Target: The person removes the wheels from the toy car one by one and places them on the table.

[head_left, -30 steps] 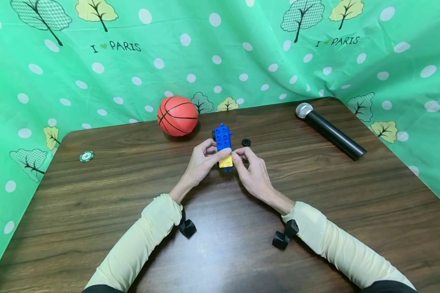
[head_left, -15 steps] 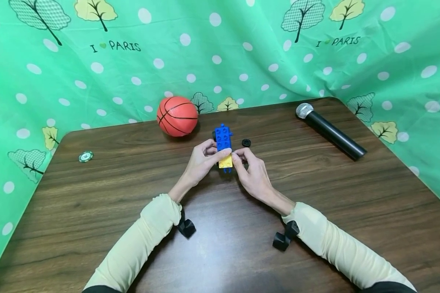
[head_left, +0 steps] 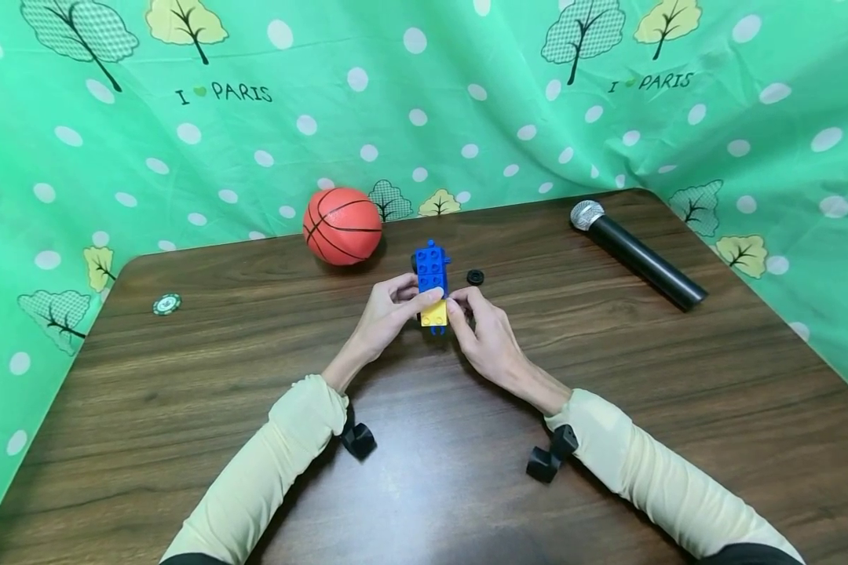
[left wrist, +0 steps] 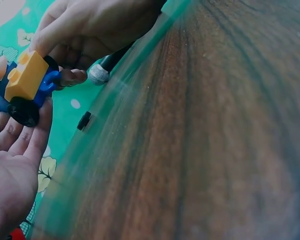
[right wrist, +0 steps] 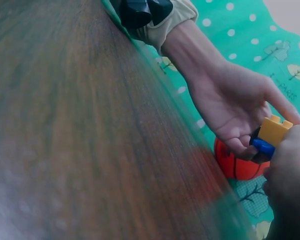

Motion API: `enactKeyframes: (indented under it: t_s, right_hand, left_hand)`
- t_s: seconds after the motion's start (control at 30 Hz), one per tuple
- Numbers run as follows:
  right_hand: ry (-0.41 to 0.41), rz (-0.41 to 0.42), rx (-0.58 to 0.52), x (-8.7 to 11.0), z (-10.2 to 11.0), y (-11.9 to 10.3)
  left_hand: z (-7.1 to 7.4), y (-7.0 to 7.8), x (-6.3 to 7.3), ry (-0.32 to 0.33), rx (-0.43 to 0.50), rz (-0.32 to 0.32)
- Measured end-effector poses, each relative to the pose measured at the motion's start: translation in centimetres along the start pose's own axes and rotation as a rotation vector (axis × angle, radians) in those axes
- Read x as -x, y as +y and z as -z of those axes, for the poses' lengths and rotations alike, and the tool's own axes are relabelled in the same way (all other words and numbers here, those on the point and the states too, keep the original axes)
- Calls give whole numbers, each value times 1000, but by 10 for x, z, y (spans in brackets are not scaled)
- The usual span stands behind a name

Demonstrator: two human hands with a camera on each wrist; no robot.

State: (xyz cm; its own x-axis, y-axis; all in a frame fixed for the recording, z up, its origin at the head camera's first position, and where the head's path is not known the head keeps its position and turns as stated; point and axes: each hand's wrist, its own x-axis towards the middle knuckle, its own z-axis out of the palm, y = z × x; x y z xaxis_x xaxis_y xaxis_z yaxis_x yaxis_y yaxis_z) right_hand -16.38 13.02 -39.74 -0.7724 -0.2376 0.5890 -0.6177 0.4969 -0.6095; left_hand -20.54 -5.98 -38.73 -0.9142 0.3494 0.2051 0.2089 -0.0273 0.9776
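Note:
A toy car (head_left: pixel 431 265) built of blue blocks, with a yellow block (head_left: pixel 434 316) at its near end, is held over the table. My left hand (head_left: pixel 390 314) grips it from the left, thumb on top and fingers beneath. A black wheel (left wrist: pixel 24 111) is fitted on that side, as the left wrist view shows. My right hand (head_left: pixel 491 337) pinches another black wheel (left wrist: pixel 51 63) at the car's near right side, largely hidden by the fingers. The far right axle stub is bare. Just right of the car, a loose black wheel (head_left: pixel 475 277) lies on the table.
Behind the left hand sits a small red basketball (head_left: pixel 342 226). A black microphone (head_left: pixel 639 255) lies at the back right of the wooden table (head_left: pixel 184 408), and a green-and-white poker chip (head_left: pixel 166 304) at the left. A green dotted curtain (head_left: pixel 424 94) hangs behind.
Both hands stay almost in place around the car, with only very slight shifts. The loose wheel and the other objects have not moved.

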Motion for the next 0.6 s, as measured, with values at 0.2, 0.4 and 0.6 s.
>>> enactKeyframes:
  t_s: [0.2, 0.4, 0.6]
  right_hand:
    - [-3, 19, 7, 0, 0, 1]
    - [26, 71, -8, -1, 1, 2]
    - [83, 90, -12, -1, 1, 3]
  left_hand:
    - [1, -2, 0, -11, 42, 19]
    - [-2, -1, 1, -16, 81, 31]
    - [-5, 0, 1, -17, 94, 8]
